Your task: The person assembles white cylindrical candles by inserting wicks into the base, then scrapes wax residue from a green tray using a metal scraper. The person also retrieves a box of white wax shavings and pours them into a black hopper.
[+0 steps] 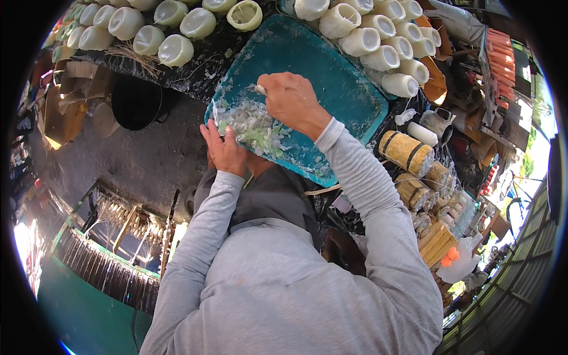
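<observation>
A teal plastic tray (pixel 355 127) lies tilted in front of me, its near edge over my lap. Pale, whitish-green wax-like shavings (pixel 251 121) are heaped in its near left corner. My left hand (pixel 226 152) grips the tray's rim beside that heap, thumb on the inner side. Above the shavings, my right hand (pixel 290 102) is closed in a fist round a slim object. Only a pale, blunt end (pixel 260 89) of it sticks out at the fist's left side; the rest is hidden.
Hollow cream-coloured wax cups (pixel 197 23) crowd the far left, and more cups (pixel 379 58) are stacked far right. A dark round pot (pixel 136 103) stands at the left. On the right lie strapped yellowish cylinders (pixel 406 152), a metal jug (pixel 436 124) and a wooden block (pixel 437 243).
</observation>
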Available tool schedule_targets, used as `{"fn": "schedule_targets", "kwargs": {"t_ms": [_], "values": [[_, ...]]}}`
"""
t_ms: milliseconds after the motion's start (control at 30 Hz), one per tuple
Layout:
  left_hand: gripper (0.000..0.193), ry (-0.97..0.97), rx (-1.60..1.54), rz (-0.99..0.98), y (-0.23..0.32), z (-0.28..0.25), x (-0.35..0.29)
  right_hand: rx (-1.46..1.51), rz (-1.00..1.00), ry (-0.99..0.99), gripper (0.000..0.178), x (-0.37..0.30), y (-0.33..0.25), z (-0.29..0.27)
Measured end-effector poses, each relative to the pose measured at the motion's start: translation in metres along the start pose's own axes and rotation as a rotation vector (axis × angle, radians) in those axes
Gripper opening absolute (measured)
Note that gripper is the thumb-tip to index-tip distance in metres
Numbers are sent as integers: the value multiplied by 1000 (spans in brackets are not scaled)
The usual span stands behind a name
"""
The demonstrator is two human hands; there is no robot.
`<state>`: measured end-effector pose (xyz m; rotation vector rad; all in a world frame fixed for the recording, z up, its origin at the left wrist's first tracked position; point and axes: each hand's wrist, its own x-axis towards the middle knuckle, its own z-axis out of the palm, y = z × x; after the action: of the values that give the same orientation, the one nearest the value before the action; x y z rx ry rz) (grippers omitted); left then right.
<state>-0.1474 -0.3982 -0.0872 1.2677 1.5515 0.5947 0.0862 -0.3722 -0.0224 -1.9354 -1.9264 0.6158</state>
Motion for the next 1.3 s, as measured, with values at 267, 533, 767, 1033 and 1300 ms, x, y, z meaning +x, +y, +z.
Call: {"fn": "schedule_targets", "kwargs": {"t_ms": [267,533,767,1033,1300], "values": [[62,-221,590,678,8,-8,22,-185,297,12,11,-11,-41,9],[48,-474,630,1000,44,0,58,1347,1087,1004,21,-171,59,-13],[62,-906,1034,1296,109,123,112,1507,1391,1549,30,-190,12,114],[68,-982,1291,1364,105,141,122,1304,1406,1802,24,-114,95,50],[70,-1023,1312,1337,112,143,122,-328,1407,392,35,-103,-13,46]]}}
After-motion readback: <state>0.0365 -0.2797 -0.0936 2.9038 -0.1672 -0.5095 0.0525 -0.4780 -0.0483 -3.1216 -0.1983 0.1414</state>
